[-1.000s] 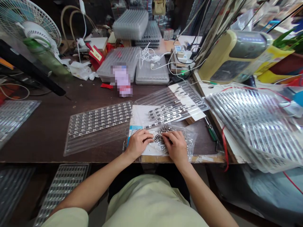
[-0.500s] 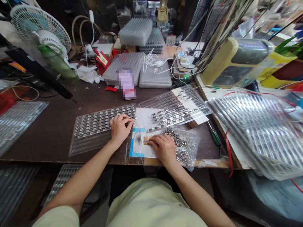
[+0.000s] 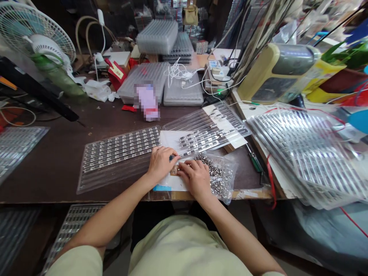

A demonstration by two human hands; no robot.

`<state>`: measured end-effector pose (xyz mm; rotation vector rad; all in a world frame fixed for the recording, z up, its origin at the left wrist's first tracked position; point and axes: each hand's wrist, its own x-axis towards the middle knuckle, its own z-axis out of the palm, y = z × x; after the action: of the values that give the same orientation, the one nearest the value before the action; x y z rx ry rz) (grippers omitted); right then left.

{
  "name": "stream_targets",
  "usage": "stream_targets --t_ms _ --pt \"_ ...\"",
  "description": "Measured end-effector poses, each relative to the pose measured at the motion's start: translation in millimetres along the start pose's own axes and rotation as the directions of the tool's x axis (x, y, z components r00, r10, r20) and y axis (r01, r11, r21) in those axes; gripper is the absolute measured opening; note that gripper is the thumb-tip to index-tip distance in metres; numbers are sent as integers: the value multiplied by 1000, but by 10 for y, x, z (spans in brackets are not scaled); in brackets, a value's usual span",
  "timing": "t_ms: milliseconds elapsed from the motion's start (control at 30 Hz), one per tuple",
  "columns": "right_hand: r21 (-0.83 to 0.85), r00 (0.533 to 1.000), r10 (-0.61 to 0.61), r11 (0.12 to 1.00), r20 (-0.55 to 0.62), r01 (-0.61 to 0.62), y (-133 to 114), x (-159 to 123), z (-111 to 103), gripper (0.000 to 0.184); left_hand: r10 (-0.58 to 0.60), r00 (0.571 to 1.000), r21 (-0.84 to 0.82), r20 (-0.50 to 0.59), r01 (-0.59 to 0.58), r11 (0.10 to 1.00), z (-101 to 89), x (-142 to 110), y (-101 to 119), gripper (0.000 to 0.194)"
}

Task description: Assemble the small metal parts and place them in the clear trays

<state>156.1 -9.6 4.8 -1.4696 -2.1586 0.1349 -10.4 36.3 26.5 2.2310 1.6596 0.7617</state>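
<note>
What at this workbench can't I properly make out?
In the head view:
Left hand: curled over, so it hides anything it might hold.
Metal pieces beside the right hand: too small to tell their shape.
Lilac item: pixelation blurs its details.
Fan: cut off by the left edge.

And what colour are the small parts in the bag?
The small parts look silvery, best in head view.

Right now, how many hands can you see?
2: the left hand by the right end of the neatly rowed tray, and the right hand next to the bag of shiny metal pieces. No other hands show.
</note>
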Motion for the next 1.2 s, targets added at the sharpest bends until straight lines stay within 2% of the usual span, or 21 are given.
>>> stream_targets --t_ms 100,167,233,300,433,600,700,867,1200 --pt "-113 999 35 993 -25 -38 154 -71 -164 31 -104 995 -182 5 103 978 -69 -58 -87 10" --pt "-172 999 26 985 -18 -29 248 -116 -243 32 -183 981 -385 67 195 902 -122 -126 -160 18" --pt "-202 1000 10 979 -8 -11 302 -140 -269 26 -215 965 -537 152 264 801 -151 -203 -212 27" --pt "-212 1000 11 977 -12 -14 317 -141 -251 17 -216 956 -581 198 292 760 -153 -279 -227 30" --pt "-186 998 32 982 -53 -41 304 -116 -185 10 -187 974 -490 127 226 842 -117 -394 -164 23" --pt "-68 994 41 997 -103 -48 329 -112 -182 13 -131 990 -351 45 138 926 -29 -460 -74 14" --pt "40 990 69 997 -124 -65 349 -115 -208 17 -58 998 -345 32 65 936 37 -480 -59 14" --pt "202 990 96 977 -101 -74 330 -111 -238 20 -38 999 -330 2 36 943 114 -494 -54 13" --pt "222 992 78 973 -101 -54 256 -98 -224 18 -33 999 -250 38 41 967 125 -479 -29 12"
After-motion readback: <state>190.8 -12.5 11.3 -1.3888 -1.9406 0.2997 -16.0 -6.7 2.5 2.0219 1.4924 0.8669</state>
